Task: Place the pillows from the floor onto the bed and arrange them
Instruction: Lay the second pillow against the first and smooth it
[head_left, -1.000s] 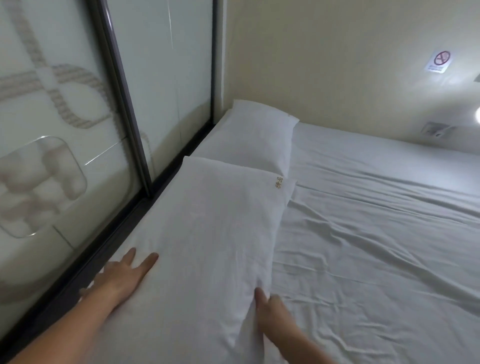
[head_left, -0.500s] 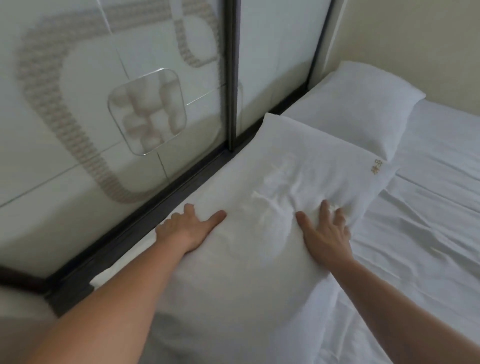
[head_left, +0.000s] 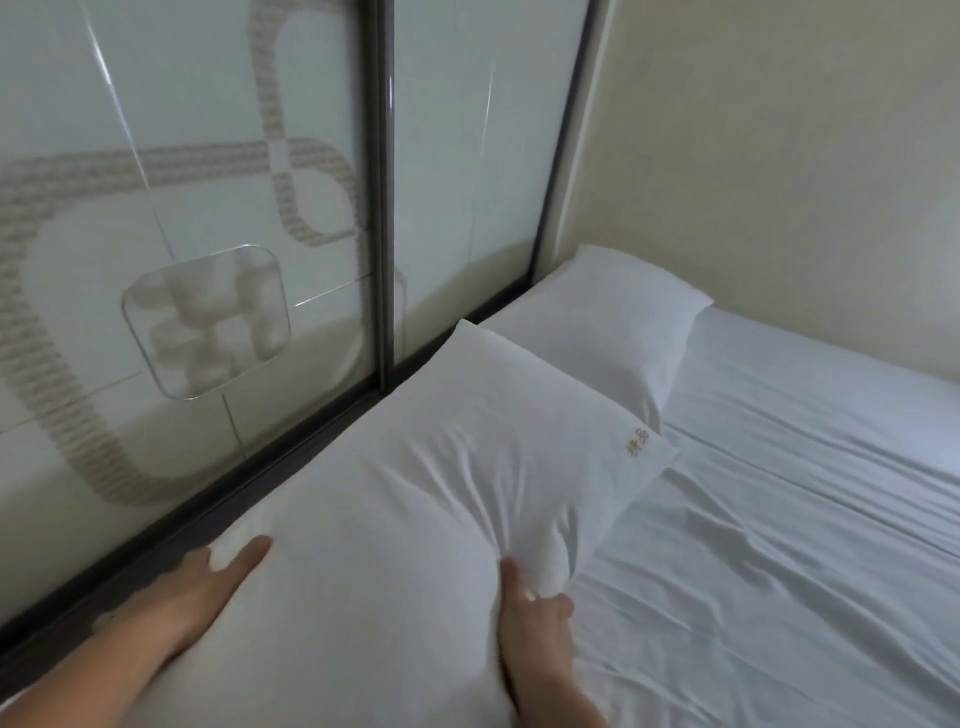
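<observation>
The near pillow (head_left: 441, 493) lay on the bed (head_left: 789, 545) along the edge that ran against the frosted glass partition (head_left: 208, 197), its far end touching the second pillow (head_left: 597, 322), which sat in the bed's corner where the glass met the cream wall (head_left: 779, 156). The left hand (head_left: 202, 587) clasped the near pillow's glass-side edge, thumb flat on top and fingers tucked out of sight beneath. The right hand (head_left: 535, 618) pinched a bunch of the pillowcase at the opposite edge, creases fanning from it. A small gold emblem (head_left: 638, 441) marked the case's far corner
</observation>
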